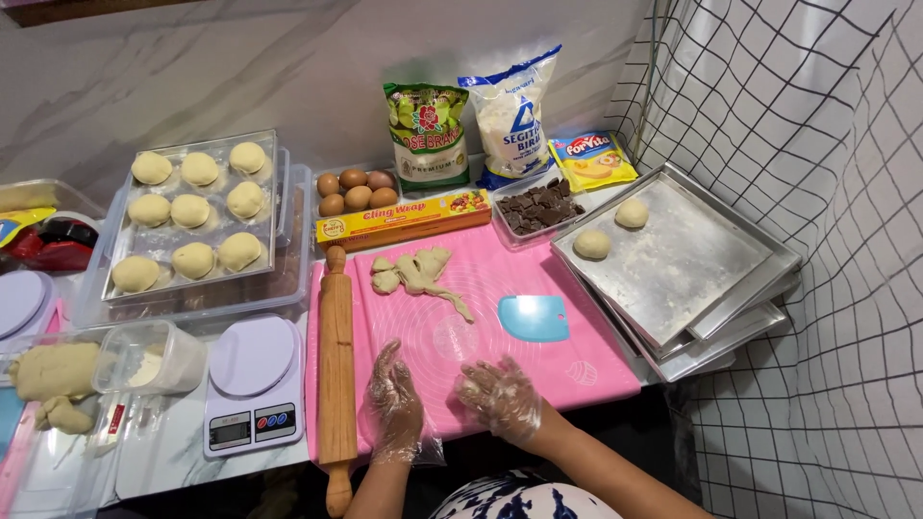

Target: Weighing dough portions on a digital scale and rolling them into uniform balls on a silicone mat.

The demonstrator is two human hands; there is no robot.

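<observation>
Your worktop point(173, 452) carries a pink mat point(538, 279), with stacked metal trays point(692, 269) to its right holding 2 dough balls point(592, 244). A wooden rolling pin point(336, 365) lies along the mat's left edge. Dough scraps point(420, 272) sit near the mat's far end, a blue scraper point(533, 317) just right of centre. Your left hand point(396, 404) rests flat, fingers together; your right hand point(500, 396) is loosely spread; both are plastic-gloved and empty.

Both hands on mat point(577, 370) near edge — left hand point(394, 404) just right of rolling pin point(337, 370), right hand point(500, 396) beside it. Scraper point(533, 317) behind right hand; dough scraps point(418, 274) behind left. Scale point(252, 384) left of pin. Stacked trays point(692, 269) far right — two dough balls point(611, 229) on top.
</observation>
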